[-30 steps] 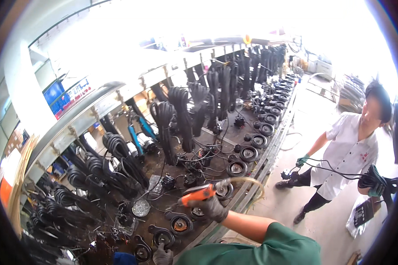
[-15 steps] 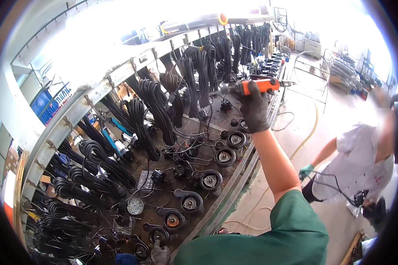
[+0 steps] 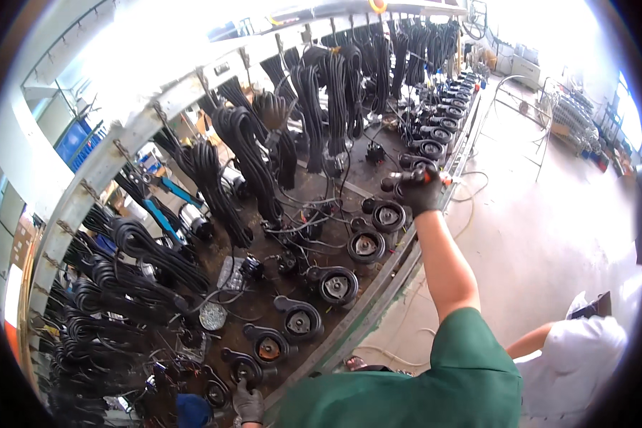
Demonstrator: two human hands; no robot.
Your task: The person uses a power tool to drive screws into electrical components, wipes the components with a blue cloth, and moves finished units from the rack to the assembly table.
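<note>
Over the far part of the bench, my right hand [image 3: 421,192], in a dark glove, is closed round an orange-and-black power screwdriver [image 3: 446,178]. Most of the tool's body is hidden by the fingers, and its dark metal end points left above the row of housings. Near the bottom of the view my left hand [image 3: 248,404], in a grey glove, grips the near rim of a round black housing [image 3: 245,370]; part of its fingers is hidden. Similar housings, such as one with a brownish inside [image 3: 269,349], line the bench edge.
Bundles of black cable [image 3: 246,153] hang from a metal rail [image 3: 132,146] above the bench. A round dish of small metal parts [image 3: 212,315] and blue-handled tools [image 3: 162,220] are on the left. Another person [image 3: 578,357] in white is at the lower right.
My right hand has come down with the screwdriver from a raised position toward the housings. The left hand stays at the same housing. The other person has shifted, and my view has turned slightly.
</note>
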